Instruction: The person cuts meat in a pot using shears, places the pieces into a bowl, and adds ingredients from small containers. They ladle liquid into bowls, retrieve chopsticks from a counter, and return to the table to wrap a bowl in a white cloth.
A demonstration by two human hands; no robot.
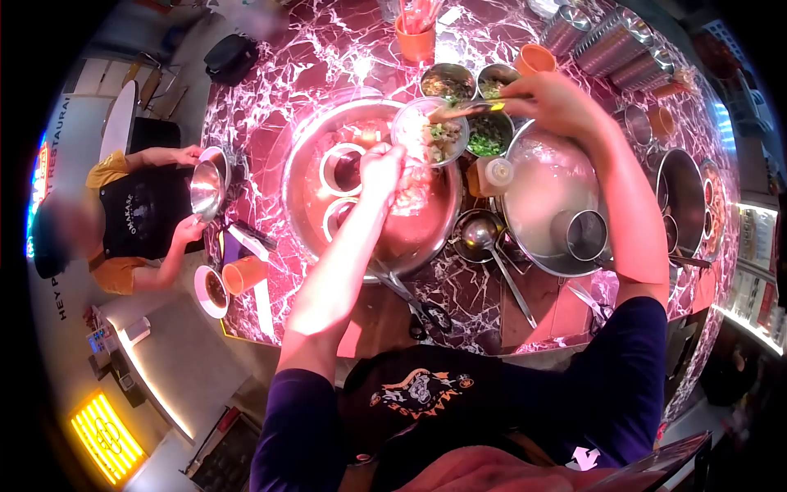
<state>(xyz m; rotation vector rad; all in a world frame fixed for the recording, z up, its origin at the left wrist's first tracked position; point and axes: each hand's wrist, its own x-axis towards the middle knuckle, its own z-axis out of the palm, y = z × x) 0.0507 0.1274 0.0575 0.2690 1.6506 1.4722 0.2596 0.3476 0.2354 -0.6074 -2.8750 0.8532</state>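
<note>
My left hand [382,174] grips the near left rim of a clear bowl [407,123] with chopped pale and green food in it. The bowl is held over a large metal pot [302,238] of reddish liquid. My right hand [551,102] is closed on tongs [471,107], whose tips reach to the bowl's food. Just right of the bowl stand metal containers, one with chopped green onion [489,141], others with chopped toppings [447,84]. A capped bottle [497,174] stands below them.
At right is a pot of cloudy liquid [545,189]; a ladle [512,283] and scissors [426,316] lie near the front edge. Stacked metal cups [619,41] stand at the back right. Across the left side, a co-worker [147,209] holds a metal bowl [206,189].
</note>
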